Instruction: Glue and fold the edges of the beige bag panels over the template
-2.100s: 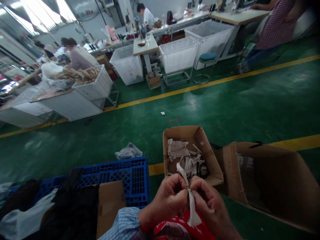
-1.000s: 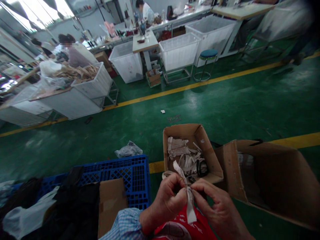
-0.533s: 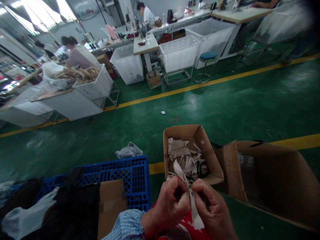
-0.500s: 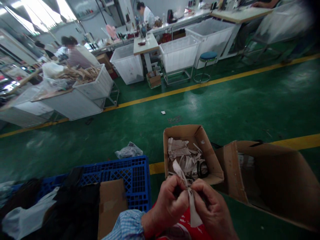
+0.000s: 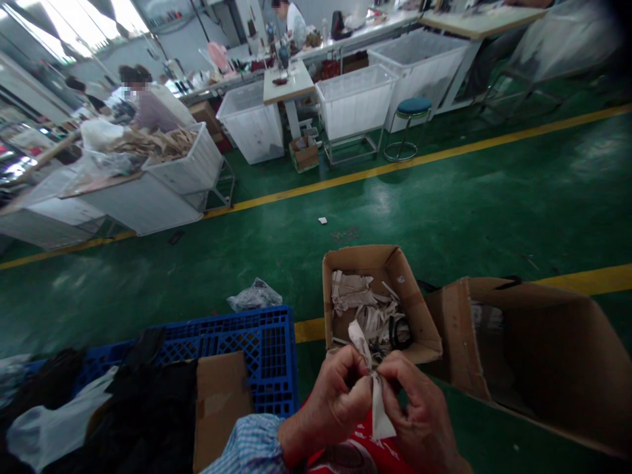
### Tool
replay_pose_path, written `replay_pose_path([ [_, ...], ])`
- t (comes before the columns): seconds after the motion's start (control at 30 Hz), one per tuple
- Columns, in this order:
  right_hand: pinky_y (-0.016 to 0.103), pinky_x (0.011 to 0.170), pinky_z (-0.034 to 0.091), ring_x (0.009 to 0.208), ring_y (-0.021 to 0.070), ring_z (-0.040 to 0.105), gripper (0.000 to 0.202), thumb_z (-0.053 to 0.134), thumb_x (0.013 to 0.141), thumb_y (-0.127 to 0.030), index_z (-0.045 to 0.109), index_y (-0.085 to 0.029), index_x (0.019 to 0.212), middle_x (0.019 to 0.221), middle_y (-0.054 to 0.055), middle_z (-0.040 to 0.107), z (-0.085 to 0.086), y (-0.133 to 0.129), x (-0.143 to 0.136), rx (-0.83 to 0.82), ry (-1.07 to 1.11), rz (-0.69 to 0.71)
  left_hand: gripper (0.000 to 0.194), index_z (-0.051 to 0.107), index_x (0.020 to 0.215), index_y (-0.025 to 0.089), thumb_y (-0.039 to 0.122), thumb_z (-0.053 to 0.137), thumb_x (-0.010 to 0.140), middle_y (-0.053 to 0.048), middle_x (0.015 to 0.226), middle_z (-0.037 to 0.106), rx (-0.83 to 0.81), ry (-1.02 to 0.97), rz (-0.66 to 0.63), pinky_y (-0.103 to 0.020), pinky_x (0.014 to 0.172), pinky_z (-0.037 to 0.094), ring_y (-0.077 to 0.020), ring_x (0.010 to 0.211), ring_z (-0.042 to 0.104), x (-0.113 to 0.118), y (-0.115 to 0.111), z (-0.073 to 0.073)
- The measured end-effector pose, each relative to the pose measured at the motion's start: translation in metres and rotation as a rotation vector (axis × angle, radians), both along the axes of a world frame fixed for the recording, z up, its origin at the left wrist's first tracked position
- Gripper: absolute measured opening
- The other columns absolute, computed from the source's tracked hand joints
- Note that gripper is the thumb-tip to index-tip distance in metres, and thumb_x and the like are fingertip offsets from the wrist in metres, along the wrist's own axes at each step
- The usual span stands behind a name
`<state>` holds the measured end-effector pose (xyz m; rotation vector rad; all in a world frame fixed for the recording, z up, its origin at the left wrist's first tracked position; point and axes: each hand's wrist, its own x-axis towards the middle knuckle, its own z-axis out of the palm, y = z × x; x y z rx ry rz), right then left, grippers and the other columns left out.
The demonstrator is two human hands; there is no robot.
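Observation:
A pale fabric strip (image 5: pixel 382 415) is pinched between my two hands, its upper end sticking up and its lower end hanging over red cloth. My left hand (image 5: pixel 340 395), with a blue checked cuff, grips the strip at its middle. Close beside it, my right hand (image 5: pixel 417 408) pinches the same part with thumb and forefinger. Just beyond the hands stands an open cardboard box (image 5: pixel 424 322) holding pale fabric scraps (image 5: pixel 370 313) and a dark band.
A larger open carton (image 5: pixel 553 349) lies to the right. At the left, a blue plastic pallet (image 5: pixel 269 349) bears dark cloth and a cardboard piece (image 5: pixel 222 401). White bins (image 5: pixel 355 102), a stool (image 5: pixel 413 107) and seated people are across the green floor.
The strip has shifted slightly in the fingers, its upper end now leaning further right and its lower end a bit higher. Both hands keep their pinch.

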<state>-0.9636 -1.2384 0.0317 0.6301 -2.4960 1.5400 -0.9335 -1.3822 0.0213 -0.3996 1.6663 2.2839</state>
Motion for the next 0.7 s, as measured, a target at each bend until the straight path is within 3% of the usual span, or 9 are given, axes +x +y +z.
replay_pose_path([
  [0.2, 0.024, 0.052, 0.045, 0.057, 0.0138, 0.052, 0.029, 0.075, 0.083, -0.043, 0.062, -0.021, 0.07, 0.066, -0.001, 0.057, -0.019, -0.005, 0.016, -0.584, -0.924, -0.112, 0.04, 0.046, 0.078, 0.023, 0.046, 0.078, 0.074, 0.007, 0.06, 0.051, 0.26, -0.13, 0.081, -0.019, 0.043, 0.032, -0.007, 0.045, 0.039, 0.001, 0.011, -0.011],
  [0.3, 0.023, 0.051, 0.041, 0.053, 0.0114, 0.045, 0.038, 0.083, 0.078, -0.049, 0.059, -0.021, 0.07, 0.063, -0.004, 0.053, -0.028, -0.006, 0.021, -0.764, -1.172, -0.115, 0.038, 0.046, 0.075, 0.022, 0.043, 0.077, 0.071, 0.007, 0.06, 0.051, 0.357, -0.205, 0.119, -0.018, 0.042, 0.032, -0.0064, 0.045, 0.04, 0.0, 0.014, -0.02],
  [0.47, 0.023, 0.051, 0.046, 0.055, 0.0126, 0.052, 0.042, 0.083, 0.079, -0.057, 0.063, -0.02, 0.071, 0.063, -0.002, 0.058, -0.022, -0.007, 0.014, -0.636, -1.059, -0.109, 0.027, 0.052, 0.074, 0.02, 0.035, 0.074, 0.069, 0.004, 0.06, 0.053, 0.447, -0.293, 0.136, -0.019, 0.045, 0.037, -0.008, 0.046, 0.044, -0.005, 0.009, -0.027],
  [0.57, 0.027, 0.064, 0.056, 0.073, 0.0193, 0.067, 0.034, 0.077, 0.087, -0.053, 0.073, -0.021, 0.097, 0.083, 0.004, 0.072, -0.017, -0.002, 0.007, -0.469, -0.958, -0.026, 0.024, 0.055, 0.077, 0.019, 0.033, 0.073, 0.072, 0.003, 0.06, 0.056, 0.452, -0.304, 0.132, -0.02, 0.043, 0.034, -0.0086, 0.045, 0.044, -0.008, 0.006, -0.026],
  [0.63, 0.027, 0.072, 0.057, 0.084, 0.0204, 0.071, 0.028, 0.075, 0.089, -0.043, 0.075, -0.025, 0.111, 0.097, 0.005, 0.075, -0.016, 0.002, 0.004, -0.318, -0.756, 0.0, 0.026, 0.056, 0.077, 0.018, 0.035, 0.075, 0.073, 0.001, 0.064, 0.058, 0.445, -0.299, 0.117, -0.019, 0.042, 0.032, -0.0084, 0.046, 0.046, -0.009, 0.005, -0.025],
  [0.7, 0.025, 0.079, 0.056, 0.089, 0.0192, 0.071, 0.023, 0.074, 0.088, -0.033, 0.078, -0.028, 0.11, 0.101, 0.004, 0.076, -0.016, 0.005, 0.001, -0.189, -0.498, 0.02, 0.029, 0.057, 0.078, 0.018, 0.037, 0.077, 0.073, 0.001, 0.065, 0.059, 0.436, -0.294, 0.101, -0.019, 0.042, 0.032, -0.0081, 0.047, 0.047, -0.009, 0.006, -0.025],
])
